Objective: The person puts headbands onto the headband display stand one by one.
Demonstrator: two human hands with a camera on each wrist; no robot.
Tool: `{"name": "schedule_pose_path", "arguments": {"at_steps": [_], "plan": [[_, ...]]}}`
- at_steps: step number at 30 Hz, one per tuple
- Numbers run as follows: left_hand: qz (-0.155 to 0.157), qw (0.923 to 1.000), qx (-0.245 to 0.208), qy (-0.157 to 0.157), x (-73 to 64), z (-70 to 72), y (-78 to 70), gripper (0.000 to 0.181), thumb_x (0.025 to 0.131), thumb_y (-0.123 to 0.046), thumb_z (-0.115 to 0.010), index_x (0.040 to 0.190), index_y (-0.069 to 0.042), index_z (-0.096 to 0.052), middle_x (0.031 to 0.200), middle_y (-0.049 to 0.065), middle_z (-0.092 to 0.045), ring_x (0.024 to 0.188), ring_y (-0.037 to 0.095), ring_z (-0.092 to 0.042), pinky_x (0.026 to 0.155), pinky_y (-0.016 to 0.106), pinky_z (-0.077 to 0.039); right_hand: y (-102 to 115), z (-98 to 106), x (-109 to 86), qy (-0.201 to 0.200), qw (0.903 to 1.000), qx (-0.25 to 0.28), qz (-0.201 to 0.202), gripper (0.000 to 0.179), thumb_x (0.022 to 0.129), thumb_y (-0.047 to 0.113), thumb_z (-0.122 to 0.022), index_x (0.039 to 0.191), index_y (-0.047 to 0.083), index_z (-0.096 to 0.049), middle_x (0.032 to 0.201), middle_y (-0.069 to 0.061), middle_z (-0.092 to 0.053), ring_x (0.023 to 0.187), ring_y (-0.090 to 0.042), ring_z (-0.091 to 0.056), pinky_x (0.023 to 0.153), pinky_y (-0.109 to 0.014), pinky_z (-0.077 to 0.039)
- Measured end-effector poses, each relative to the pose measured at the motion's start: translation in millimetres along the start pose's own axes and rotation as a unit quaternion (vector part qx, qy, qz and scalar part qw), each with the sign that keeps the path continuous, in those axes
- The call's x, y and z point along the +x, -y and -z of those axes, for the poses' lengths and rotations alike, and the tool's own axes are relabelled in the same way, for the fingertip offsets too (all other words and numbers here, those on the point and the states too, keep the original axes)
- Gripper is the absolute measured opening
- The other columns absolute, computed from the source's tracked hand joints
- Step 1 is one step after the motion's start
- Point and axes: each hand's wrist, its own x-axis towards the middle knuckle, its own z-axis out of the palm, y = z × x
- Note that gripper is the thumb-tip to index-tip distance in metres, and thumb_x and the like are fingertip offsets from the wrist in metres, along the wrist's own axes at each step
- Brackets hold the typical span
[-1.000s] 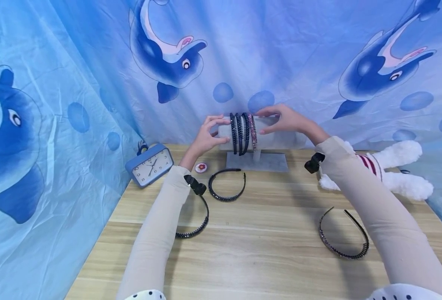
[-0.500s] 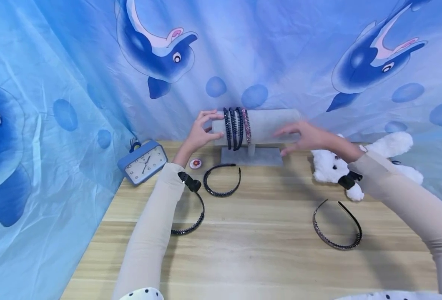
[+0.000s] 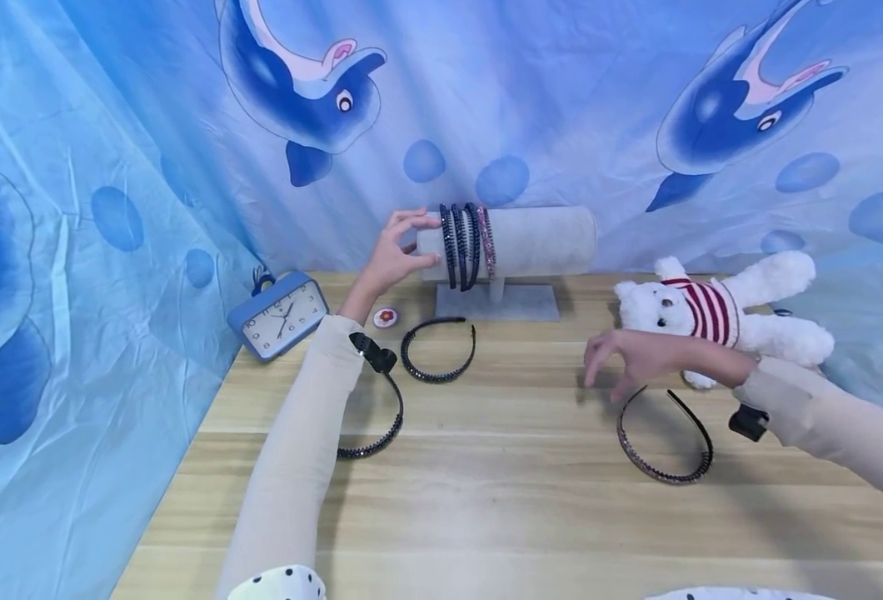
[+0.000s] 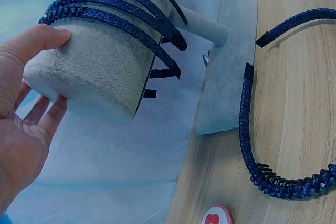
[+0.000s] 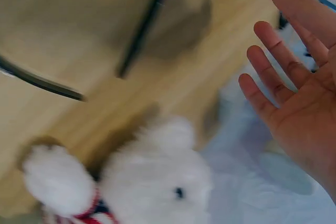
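My left hand (image 3: 392, 257) grips the left end of a grey padded headband display stand (image 3: 542, 240), thumb in front and fingers around the end face. Three dark blue beaded headbands (image 3: 460, 246) hang side by side on its roll, with a pink beaded headband (image 3: 489, 242) to their right. Over the table's right part, my right hand (image 3: 640, 358) holds nothing; its fingers are spread in the right wrist view. Just below it lies a black headband with a glittery band (image 3: 670, 478). Two dark headbands lie at the left: one headband (image 3: 432, 378) before the stand, another headband (image 3: 370, 451) partly behind my left sleeve.
A blue alarm clock (image 3: 280, 317) stands at the back left, near a small round badge with a flower (image 3: 385, 317). A white plush bear (image 3: 711, 312) in a striped shirt lies at the back right. A dolphin-print curtain (image 3: 561, 100) closes off the rear and left.
My right hand has left the stand beside the pink headband and come down right and nearer, over the loose headband. My left hand stays at the stand's end.
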Motion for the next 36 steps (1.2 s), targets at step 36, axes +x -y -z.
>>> {"name": "schedule_pose_path", "arguments": {"at_steps": [36], "plan": [[0.020, 0.9996, -0.017, 0.013, -12.2, -0.6, -33.1, 0.054, 0.081, 0.004, -0.078, 0.132, 0.004, -0.061, 0.159, 0.017, -0.032, 0.149, 0.030, -0.029, 0.123, 0.053, -0.037, -19.2, -64.4, -5.7, -0.028, 0.9988, -0.015, 0.037, 0.031, 0.069, 0.004, -0.086, 0.097, 0.018, -0.080, 0.093, 0.001, -0.064, 0.091, -0.008, -0.055, 0.082, -0.024, -0.051]]}}
